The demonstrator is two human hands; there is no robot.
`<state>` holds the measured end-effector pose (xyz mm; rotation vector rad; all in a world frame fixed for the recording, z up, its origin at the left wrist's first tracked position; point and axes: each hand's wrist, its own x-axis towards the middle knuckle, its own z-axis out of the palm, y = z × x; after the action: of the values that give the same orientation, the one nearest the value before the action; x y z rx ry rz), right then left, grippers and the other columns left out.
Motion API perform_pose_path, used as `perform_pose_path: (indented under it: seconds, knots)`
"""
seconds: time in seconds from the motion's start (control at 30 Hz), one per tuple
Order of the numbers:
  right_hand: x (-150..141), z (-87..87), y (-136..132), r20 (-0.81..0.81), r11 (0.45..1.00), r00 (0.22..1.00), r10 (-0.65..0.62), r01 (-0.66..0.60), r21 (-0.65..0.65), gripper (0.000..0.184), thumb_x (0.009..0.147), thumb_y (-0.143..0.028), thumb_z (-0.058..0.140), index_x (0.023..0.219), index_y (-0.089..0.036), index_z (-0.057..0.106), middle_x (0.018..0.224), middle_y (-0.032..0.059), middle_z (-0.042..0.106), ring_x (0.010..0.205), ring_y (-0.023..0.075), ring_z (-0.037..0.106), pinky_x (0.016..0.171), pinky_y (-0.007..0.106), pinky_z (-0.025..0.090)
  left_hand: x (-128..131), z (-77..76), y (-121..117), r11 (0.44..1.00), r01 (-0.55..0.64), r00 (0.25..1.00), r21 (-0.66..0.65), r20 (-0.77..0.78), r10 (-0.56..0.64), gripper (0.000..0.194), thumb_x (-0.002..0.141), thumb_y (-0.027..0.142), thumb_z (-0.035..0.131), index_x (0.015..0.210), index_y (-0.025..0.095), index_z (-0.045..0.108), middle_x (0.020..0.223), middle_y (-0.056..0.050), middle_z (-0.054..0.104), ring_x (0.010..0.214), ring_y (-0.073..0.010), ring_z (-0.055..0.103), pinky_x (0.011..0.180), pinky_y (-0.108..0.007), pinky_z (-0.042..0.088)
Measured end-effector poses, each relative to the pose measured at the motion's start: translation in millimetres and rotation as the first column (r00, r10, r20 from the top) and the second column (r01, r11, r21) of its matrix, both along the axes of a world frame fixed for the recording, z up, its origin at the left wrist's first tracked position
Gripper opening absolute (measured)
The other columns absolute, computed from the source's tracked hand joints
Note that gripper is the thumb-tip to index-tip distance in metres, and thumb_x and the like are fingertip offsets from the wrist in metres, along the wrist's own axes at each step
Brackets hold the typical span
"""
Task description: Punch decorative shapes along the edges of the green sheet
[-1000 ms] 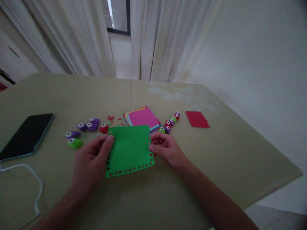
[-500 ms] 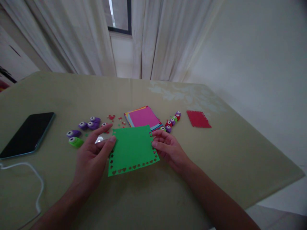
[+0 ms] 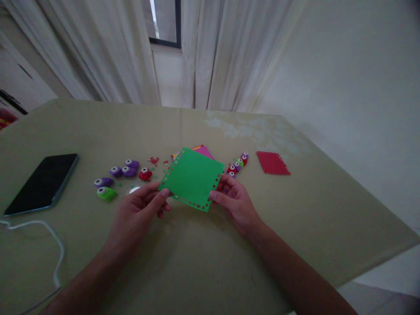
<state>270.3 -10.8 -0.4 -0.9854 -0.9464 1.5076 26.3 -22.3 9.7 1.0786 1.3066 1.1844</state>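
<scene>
A green paper square (image 3: 192, 178) with small hearts punched along its edges is held up over the table, turned like a diamond. My left hand (image 3: 136, 214) pinches its left corner and my right hand (image 3: 235, 202) pinches its right edge. Behind the sheet lies a stack of coloured paper (image 3: 204, 151), mostly hidden. Small craft punches sit on both sides: purple ones (image 3: 126, 168), a red one (image 3: 145, 174) and a green one (image 3: 105, 193) to the left, a row of tiny punches (image 3: 238, 163) to the right. A white object (image 3: 134, 190) shows just above my left hand.
A red paper piece (image 3: 272, 163) with punched edges lies to the right. A black phone (image 3: 43, 183) rests at the left with a white cable (image 3: 49, 245) curling toward the front edge. Paper bits (image 3: 154, 160) dot the beige table (image 3: 210, 253). Curtains hang behind.
The green sheet has been lifted and rotated to a diamond position, now covering most of the paper stack. Both hands shifted their grip to its lower corners.
</scene>
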Motion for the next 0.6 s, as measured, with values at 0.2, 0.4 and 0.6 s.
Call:
perform_pose_path:
  seconds: [0.2,0.4,0.6]
  knots:
    - [-0.5,-1.2,-0.6,-0.008,0.999,0.999,0.041,-0.041,-0.002,0.034,0.07,-0.028,0.095,0.099,-0.025,0.077,0.102,0.0004,0.079,0.092,0.016,0.072,0.089,0.031,0.06,-1.6,1.5,-2.2,1.0,0.002,0.999,0.014,-0.043,-0.001,0.03,0.082,0.05,0.083,0.086,0.021,0.075,0.059,0.004,0.067,0.052,-0.0094,0.056,0.051,-0.018,0.044]
    - [-0.5,-3.0,-1.0,0.019,0.998,0.998,0.066,-0.066,-0.017,0.035,0.069,-0.029,0.095,0.101,-0.026,0.079,0.101,0.0011,0.081,0.086,0.0161,0.074,0.079,0.028,0.061,-1.3,2.0,-0.8,0.999,0.032,0.998,0.037,-0.058,-0.03,0.029,0.087,0.049,0.078,0.084,0.021,0.074,0.059,0.004,0.065,0.052,-0.0095,0.055,0.051,-0.019,0.044]
    - [-1.0,-5.6,-1.2,0.031,0.996,0.996,0.081,-0.081,-0.025,0.036,0.069,-0.029,0.095,0.101,-0.026,0.079,0.099,0.0015,0.081,0.079,0.0147,0.072,0.069,0.024,0.057,-1.5,0.5,-1.1,0.996,0.084,0.988,0.025,-0.129,-0.081,0.029,0.089,0.048,0.075,0.081,0.021,0.072,0.059,0.003,0.065,0.053,-0.0108,0.057,0.052,-0.021,0.044]
